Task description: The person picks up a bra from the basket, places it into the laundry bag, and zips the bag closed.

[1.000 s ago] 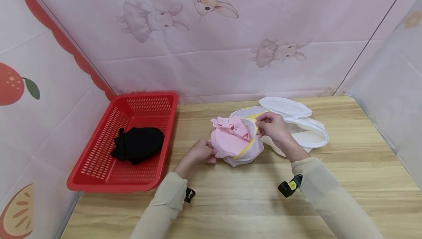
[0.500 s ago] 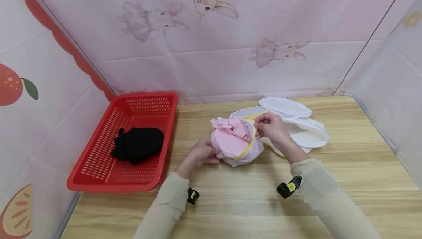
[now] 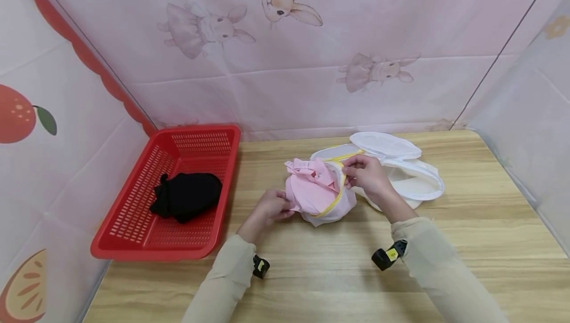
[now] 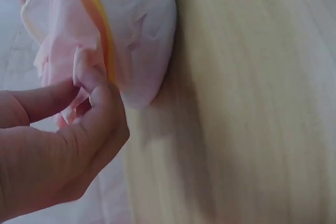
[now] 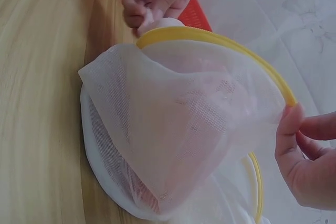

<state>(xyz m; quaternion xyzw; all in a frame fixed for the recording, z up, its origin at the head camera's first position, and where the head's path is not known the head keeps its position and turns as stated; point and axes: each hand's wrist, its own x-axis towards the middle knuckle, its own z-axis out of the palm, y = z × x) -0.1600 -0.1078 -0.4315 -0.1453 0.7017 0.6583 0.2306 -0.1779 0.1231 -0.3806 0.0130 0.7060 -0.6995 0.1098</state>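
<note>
A folded pink garment [image 3: 309,189] with a buckle-like strap end on top lies partly inside a white mesh laundry bag [image 3: 345,208] that has a yellow-trimmed mouth. My left hand [image 3: 269,206] pinches a fold of the pink cloth [image 4: 63,61] at its left edge, between thumb and fingers. On the other side, my right hand [image 3: 368,177] pinches the yellow rim [image 5: 281,85] and holds the mouth open. Through the thin mesh [image 5: 152,124] in the right wrist view, the pink cloth shows inside. The garment's lower part is hidden within the bag.
To the left stands a red perforated basket [image 3: 218,224] with a black cloth item [image 3: 191,195] in it. Behind my right hand lies another white mesh bag [image 3: 427,177], its round mouth open, on the wooden table [image 3: 329,273]. A pink printed backdrop rises behind.
My left hand's fingers have shifted slightly up and to the right, onto the garment's edge. My right hand has drawn the yellow rim slightly left. The basket stays put.
</note>
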